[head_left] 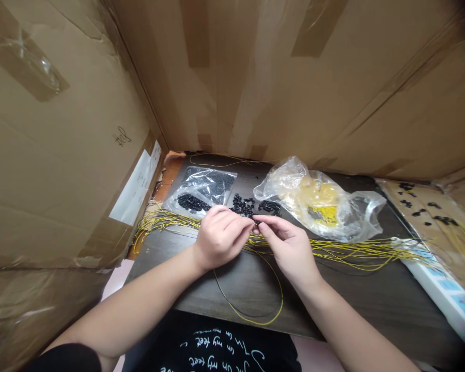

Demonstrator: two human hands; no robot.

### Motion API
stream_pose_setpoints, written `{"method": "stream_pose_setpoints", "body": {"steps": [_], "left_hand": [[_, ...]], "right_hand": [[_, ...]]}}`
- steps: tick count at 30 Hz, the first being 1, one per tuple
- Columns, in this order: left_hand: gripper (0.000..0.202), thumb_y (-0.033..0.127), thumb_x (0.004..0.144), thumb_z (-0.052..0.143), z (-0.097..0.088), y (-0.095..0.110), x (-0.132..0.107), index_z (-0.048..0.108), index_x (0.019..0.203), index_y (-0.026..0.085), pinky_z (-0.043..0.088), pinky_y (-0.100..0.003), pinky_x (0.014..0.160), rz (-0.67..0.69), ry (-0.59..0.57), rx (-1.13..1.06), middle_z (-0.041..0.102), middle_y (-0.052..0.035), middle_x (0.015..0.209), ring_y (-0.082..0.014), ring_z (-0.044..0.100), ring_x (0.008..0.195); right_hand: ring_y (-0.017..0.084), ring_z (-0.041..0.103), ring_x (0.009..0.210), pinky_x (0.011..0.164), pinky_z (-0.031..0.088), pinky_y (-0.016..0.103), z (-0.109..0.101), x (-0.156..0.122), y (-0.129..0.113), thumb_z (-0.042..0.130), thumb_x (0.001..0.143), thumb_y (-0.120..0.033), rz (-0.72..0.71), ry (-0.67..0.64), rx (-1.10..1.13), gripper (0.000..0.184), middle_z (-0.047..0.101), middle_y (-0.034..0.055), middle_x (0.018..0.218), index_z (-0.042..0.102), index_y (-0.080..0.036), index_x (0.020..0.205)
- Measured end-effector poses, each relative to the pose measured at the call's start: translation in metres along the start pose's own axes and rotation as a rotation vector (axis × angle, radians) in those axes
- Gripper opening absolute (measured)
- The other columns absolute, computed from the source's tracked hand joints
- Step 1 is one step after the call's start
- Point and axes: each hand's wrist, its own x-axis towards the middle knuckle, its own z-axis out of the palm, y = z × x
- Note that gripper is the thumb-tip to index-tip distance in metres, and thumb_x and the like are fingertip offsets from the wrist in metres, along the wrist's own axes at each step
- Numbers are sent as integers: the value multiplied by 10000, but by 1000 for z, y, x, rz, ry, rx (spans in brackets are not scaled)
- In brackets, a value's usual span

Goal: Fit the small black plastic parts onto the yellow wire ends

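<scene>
My left hand point(221, 236) is closed in a pinch on a thin yellow wire point(282, 299), a loop of which seems to hang toward the table's front edge. Facing it, my right hand point(289, 242) pinches a small black piece point(256, 223) between thumb and fingertips. The fingertips of both hands nearly meet, so the joint between wire and piece is mostly hidden. Beneath the hands a long bundle of yellow wires point(349, 250) lies across the table. Just beyond them is a loose pile of small black pieces point(243, 204).
A clear zip bag of black pieces point(211, 183) lies at the back left. Behind my right hand sits a crumpled plastic bag point(325, 206) with yellow contents. A white and blue strip point(434, 271) and cardboard with black bits point(426, 206) are at right. Cardboard walls point(256, 93) enclose the table.
</scene>
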Motion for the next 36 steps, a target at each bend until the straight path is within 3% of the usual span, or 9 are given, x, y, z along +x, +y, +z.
{"method": "stream_pose_setpoints", "body": {"steps": [14,36], "left_hand": [[108,125,895,646,1,-1,0,627,983,186,507,-351,805,-2,-19,-6,759,-7,857,-141,656,716],[95,122,894,650,1,-1,1,629,971,174,498,-345,800,-17,-12,-31,756,-8,856,-137,656,711]], "right_hand": [[174,726,743,712,629,315,-1,1,-1,758,852,-388,31,-18,75,229,762,47,857,748,-209,995],[172,726,754,724,629,307,0,-1,-3,771,837,-393,35,-10,60,226,760,43,867,742,-217,976]]}}
